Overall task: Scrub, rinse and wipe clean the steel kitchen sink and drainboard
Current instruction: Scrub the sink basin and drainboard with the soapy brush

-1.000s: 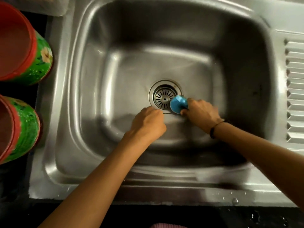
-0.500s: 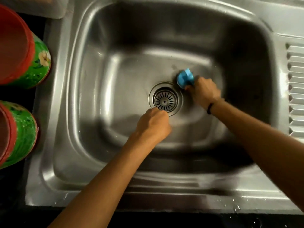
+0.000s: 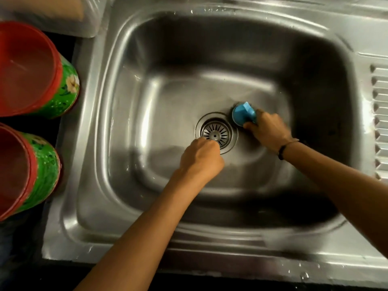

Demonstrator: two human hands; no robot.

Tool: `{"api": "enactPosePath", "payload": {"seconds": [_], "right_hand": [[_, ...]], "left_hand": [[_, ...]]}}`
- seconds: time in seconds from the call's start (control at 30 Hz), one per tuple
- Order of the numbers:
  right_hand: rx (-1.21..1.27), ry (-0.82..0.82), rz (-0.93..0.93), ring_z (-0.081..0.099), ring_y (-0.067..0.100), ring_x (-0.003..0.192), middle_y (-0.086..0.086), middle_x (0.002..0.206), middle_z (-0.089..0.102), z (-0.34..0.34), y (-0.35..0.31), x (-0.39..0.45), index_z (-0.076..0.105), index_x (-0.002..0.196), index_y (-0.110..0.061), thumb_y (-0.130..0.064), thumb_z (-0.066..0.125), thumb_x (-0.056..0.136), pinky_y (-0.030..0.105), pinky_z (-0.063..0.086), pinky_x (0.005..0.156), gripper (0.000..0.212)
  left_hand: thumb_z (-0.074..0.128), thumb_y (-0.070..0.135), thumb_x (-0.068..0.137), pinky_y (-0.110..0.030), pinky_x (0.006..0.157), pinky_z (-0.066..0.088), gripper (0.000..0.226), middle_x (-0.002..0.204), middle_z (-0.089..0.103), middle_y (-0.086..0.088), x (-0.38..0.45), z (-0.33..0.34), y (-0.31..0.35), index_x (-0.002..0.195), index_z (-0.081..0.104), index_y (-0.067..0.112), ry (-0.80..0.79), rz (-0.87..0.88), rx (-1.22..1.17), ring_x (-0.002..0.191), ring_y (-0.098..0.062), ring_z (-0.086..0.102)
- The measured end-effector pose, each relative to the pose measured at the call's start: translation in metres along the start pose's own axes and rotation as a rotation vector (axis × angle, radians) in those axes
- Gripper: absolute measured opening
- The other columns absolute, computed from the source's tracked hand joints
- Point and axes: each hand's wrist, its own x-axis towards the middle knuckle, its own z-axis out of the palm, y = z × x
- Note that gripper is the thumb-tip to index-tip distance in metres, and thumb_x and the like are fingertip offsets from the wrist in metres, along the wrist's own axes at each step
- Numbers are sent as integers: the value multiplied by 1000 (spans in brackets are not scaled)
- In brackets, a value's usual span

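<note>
The steel sink (image 3: pixel 109 127) fills the view, with a round drain strainer (image 3: pixel 216 132) in the middle of its floor. My right hand (image 3: pixel 267 131) grips a blue handled scrubber (image 3: pixel 243 114), pressed on the basin floor just right of the drain. My left hand (image 3: pixel 199 158) is curled into a fist at the near edge of the drain; whether it holds anything is hidden. The ribbed drainboard (image 3: pixel 380 122) runs along the right edge.
Two red-and-green floral plastic containers (image 3: pixel 31 70) (image 3: pixel 27 171) stand left of the sink. A pale object (image 3: pixel 52 15) lies at the top left corner. Water drops sit on the front rim (image 3: pixel 304 274).
My right hand swept the scrubber from the drain's near right side up to its far right, then back down beside the drain. My left hand stayed fisted by the drain.
</note>
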Motion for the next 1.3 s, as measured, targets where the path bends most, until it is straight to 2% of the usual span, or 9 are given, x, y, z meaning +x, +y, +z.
{"api": "enactPosePath", "payload": {"seconds": [0.37, 0.43, 0.6, 0.7, 0.83, 0.93, 1.13, 1.23, 1.3], "right_hand": [[-44, -155, -410, 59, 27, 97, 12, 113, 61, 42, -126, -5, 49, 123, -10, -39, 46, 95, 31, 38, 67, 41], [-75, -122, -392, 59, 29, 97, 13, 113, 61, 37, -111, -4, 49, 123, -11, -41, 47, 94, 33, 38, 67, 41], [-80, -34, -101, 58, 32, 100, 15, 115, 61, -4, -30, 5, 52, 123, -12, -37, 53, 92, 31, 39, 70, 40], [-141, -109, -33, 59, 31, 96, 15, 112, 62, -5, 0, -26, 52, 123, -10, -35, 54, 92, 30, 40, 70, 40], [-198, -286, -135, 59, 24, 90, 9, 111, 62, 18, -9, -66, 53, 118, -13, -37, 51, 93, 28, 42, 70, 36], [-171, -310, -243, 57, 19, 86, 6, 108, 61, 36, -45, -74, 52, 118, -14, -39, 49, 93, 28, 45, 71, 36], [-95, -297, -440, 57, 35, 106, 16, 117, 59, 46, -146, -69, 50, 122, -7, -21, 39, 98, 36, 41, 74, 30], [-82, -396, -496, 57, 35, 104, 17, 116, 59, 51, -143, -84, 54, 118, -6, -20, 44, 96, 32, 38, 73, 28], [-66, -530, -449, 62, 30, 88, 16, 103, 65, 53, -115, -93, 58, 110, -5, -30, 53, 92, 29, 41, 66, 31]], "left_hand": [[44, 15, 93, -33, 89, 42, 30, 124, 51, -13, -16, 2, -8, 121, 53, 7, -21, -105, 61, 112, -27, 50], [44, 14, 93, -34, 92, 41, 29, 125, 50, -13, -21, 5, -10, 119, 53, 6, -43, -110, 81, 113, -29, 50], [43, 7, 88, -35, 90, 41, 27, 122, 50, -18, -30, 4, -6, 110, 55, -2, -33, -65, 57, 111, -34, 49], [43, 6, 87, -34, 86, 41, 24, 118, 51, -18, -36, 4, -3, 106, 55, -1, -17, -29, 37, 108, -33, 50], [42, 7, 88, -31, 80, 37, 26, 119, 51, -15, -43, -1, -12, 112, 51, 3, 48, -29, 19, 110, -31, 49], [45, 13, 91, -27, 77, 34, 31, 123, 49, -12, -50, -5, -25, 121, 47, 6, 121, -71, 22, 112, -26, 48], [41, 14, 94, -31, 99, 36, 42, 138, 42, -11, -68, -7, -45, 136, 39, 8, 202, -164, 11, 126, -24, 41], [40, 11, 92, -28, 83, 37, 30, 127, 49, -11, -82, -9, -54, 120, 48, 5, 273, -157, -26, 115, -25, 47], [41, 11, 91, -27, 79, 36, 29, 124, 50, -11, -94, -9, -63, 118, 50, 4, 325, -140, -34, 111, -25, 49]]}}
